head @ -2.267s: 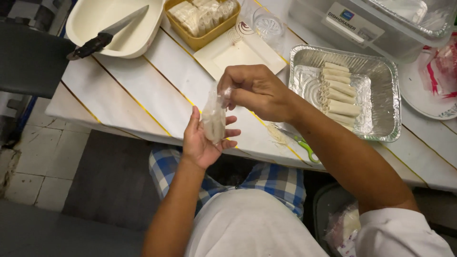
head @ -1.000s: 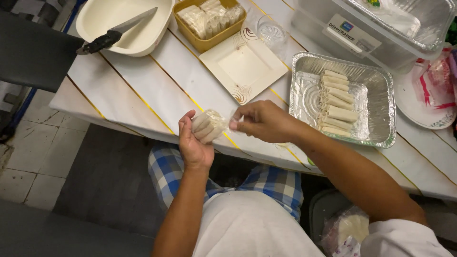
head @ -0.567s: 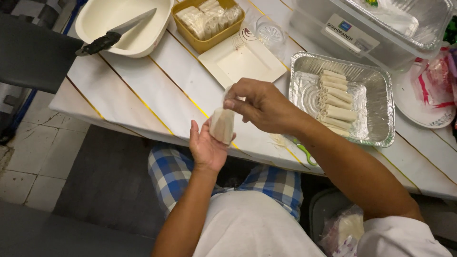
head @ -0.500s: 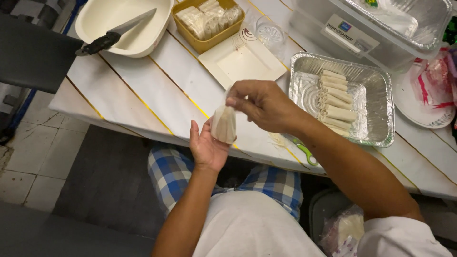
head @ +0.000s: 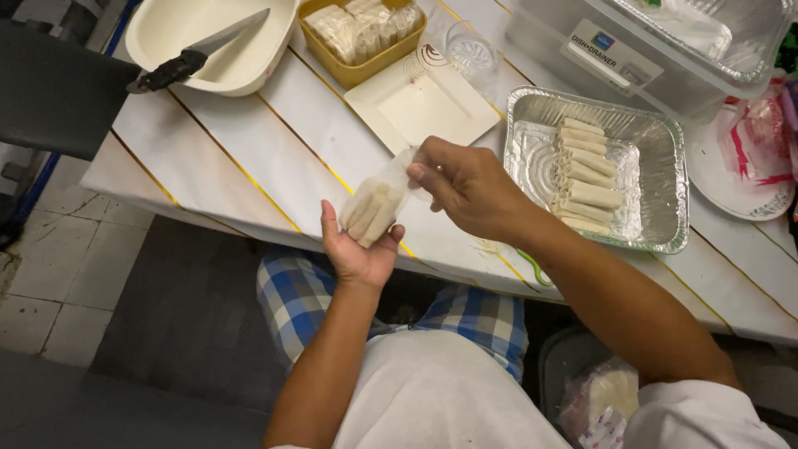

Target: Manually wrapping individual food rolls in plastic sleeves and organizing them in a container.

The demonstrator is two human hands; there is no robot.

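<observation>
Bagged rolls held over the table edge

Our left hand [head: 359,249] cups a clear bag of pale rolls [head: 374,209] in its half-curled palm, while our right hand [head: 465,187] pinches the bag's top end between closed fingertips, just beside the foil tray [head: 657,150] of lined-up rolls on the white table [head: 274,158].

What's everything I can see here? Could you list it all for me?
Bag of rolls: one, clear, pale rolls, in both hands.
Foil tray: one, silver, right, holding a row of pale rolls.
Square plate: one, cream, table middle.
Yellow tub: one, holds packed rolls.
Oval dish: one, cream, top left.
Knife: one, black handle, across the dish.
Glass: one, clear.
Table: white planks.
Left hand: under the bag.
Right hand: pinching the bag's top.
</observation>
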